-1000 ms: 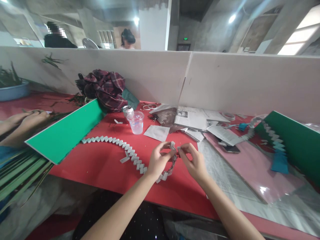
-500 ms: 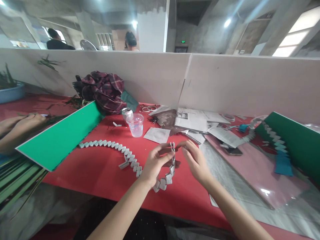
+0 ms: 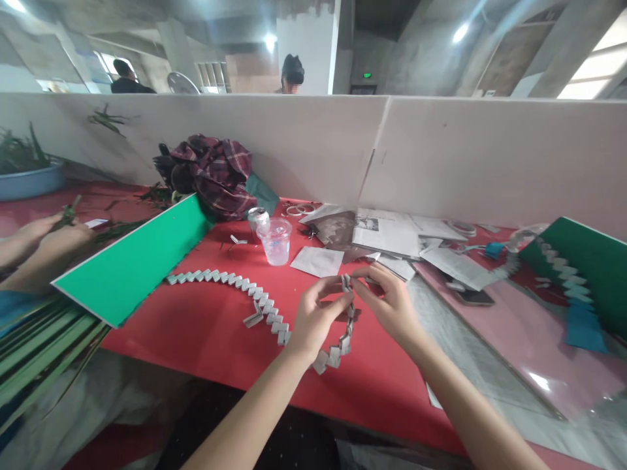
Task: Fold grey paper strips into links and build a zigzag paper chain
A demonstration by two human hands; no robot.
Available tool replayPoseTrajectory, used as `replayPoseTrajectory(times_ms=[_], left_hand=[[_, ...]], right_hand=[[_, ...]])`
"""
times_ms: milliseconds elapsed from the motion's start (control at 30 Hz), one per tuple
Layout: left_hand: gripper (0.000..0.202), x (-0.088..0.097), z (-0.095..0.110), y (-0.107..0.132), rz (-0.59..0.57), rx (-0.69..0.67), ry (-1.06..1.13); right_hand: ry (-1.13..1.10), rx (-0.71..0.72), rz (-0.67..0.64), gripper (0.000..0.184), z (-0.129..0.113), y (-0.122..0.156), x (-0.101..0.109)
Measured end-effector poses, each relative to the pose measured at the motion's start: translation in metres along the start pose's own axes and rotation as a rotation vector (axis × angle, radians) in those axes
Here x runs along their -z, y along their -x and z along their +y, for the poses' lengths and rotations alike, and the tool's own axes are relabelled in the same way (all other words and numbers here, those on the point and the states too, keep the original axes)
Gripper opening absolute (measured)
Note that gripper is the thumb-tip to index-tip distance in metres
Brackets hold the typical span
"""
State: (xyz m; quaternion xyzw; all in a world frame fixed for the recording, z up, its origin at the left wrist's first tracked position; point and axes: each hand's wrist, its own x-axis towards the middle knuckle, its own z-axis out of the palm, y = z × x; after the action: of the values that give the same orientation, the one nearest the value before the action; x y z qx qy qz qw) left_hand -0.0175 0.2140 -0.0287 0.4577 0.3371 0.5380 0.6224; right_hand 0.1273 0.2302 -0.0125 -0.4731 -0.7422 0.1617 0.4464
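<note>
A zigzag chain of folded paper links (image 3: 267, 303) curves over the red table from the left and passes under my left wrist. Its end rises between my hands. My left hand (image 3: 318, 313) is closed on that raised end, thumb and fingers pinching the upper links. From the right, my right hand (image 3: 386, 297) pinches at the tip of the chain, its fingertips against the last link. My fingers partly hide that link. A loose folded paper piece (image 3: 253, 316) lies close beside the chain.
Behind stand a clear plastic cup (image 3: 275, 243) and a can (image 3: 257, 222), near paper sheets (image 3: 317, 261). Green boards (image 3: 132, 264) flank the workspace. A pink board (image 3: 494, 346) with a phone (image 3: 473, 297) lies right. Another person's hands (image 3: 63, 245) work beyond the left board.
My right fingertips have closed in on the chain's tip, where a gap showed before. My left hand keeps its grip. The whole view has shifted slightly, so things sit further right.
</note>
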Motion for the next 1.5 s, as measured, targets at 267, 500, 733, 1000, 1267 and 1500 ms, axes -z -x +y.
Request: replayPoseTrajectory(times_ms=[267,500,733,1000,1267,1500], left_hand=[[0.034,-0.001,-0.003,0.000,0.016,-0.043,-0.068],[0.029,-0.003,-0.008,0.002,0.075,-0.087,-0.197],[0.029,-0.006,-0.014,0.005,0.091,-0.080,-0.306],[0.026,-0.005,-0.021,0.003,0.096,-0.118,-0.394],[0.029,0.004,-0.010,-0.007,0.120,-0.044,-0.166],[0.035,0.008,-0.012,-0.010,0.087,0.030,0.018]], right_hand=[[-0.006,-0.035,0.024,0.018,0.006,0.004,-0.004],[0.004,-0.078,0.021,0.019,0.009,0.007,-0.004],[-0.019,-0.158,0.001,0.016,0.011,0.011,-0.007],[-0.159,-0.259,-0.015,0.015,0.014,0.014,-0.015],[-0.203,-0.106,-0.029,0.034,0.017,0.017,-0.015],[-0.202,-0.051,-0.063,0.036,0.023,0.018,-0.018]])
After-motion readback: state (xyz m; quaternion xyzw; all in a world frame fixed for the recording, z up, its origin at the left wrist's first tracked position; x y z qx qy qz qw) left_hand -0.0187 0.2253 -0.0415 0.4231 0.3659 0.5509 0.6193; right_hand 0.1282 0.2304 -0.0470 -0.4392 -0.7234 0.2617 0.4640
